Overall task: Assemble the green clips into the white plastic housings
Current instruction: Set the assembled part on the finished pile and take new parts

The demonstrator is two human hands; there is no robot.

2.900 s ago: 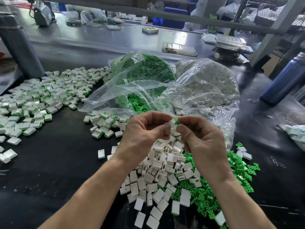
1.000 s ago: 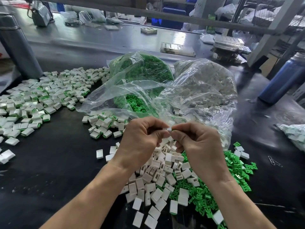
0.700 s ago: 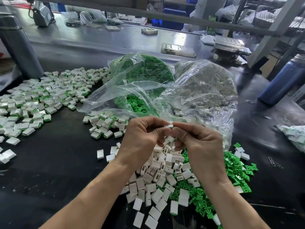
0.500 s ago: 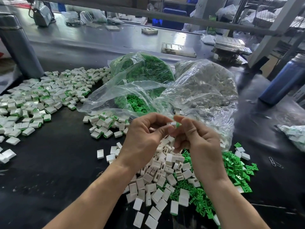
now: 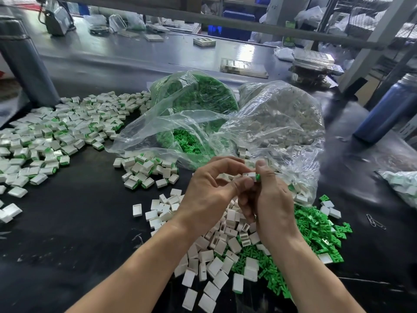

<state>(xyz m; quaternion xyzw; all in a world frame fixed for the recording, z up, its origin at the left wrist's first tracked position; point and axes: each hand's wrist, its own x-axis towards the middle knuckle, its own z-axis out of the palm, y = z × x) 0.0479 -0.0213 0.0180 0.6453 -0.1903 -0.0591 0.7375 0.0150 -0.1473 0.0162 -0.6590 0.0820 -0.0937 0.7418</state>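
No lettering I can read anywhere on the parts or bags. My left hand point(image 5: 208, 190) and right hand point(image 5: 272, 195) meet above the black desk point(image 5: 67, 245), fingers curled, pinching between them one small white rectangular plastic housing point(image 5: 249, 175) with a green plastic clip point(image 5: 258, 176) showing at its right end, against the right thumb. Both forearms reach in from the lower edge. Under the hands lies a loose pile of white housings point(image 5: 216, 251), touching a heap of green clips point(image 5: 316, 231) to the right. Behind them sit a clear plastic bag of green clips point(image 5: 198, 98) and a clear plastic bag of white housings point(image 5: 282, 114), side by side. A spread of finished white-and-green pieces point(image 5: 56, 136) covers the left of the desk, a smaller cluster point(image 5: 146, 170) nearer centre. Bare desk lies open at lower left; a blue cylindrical bottle point(image 5: 390, 109) stands far right.
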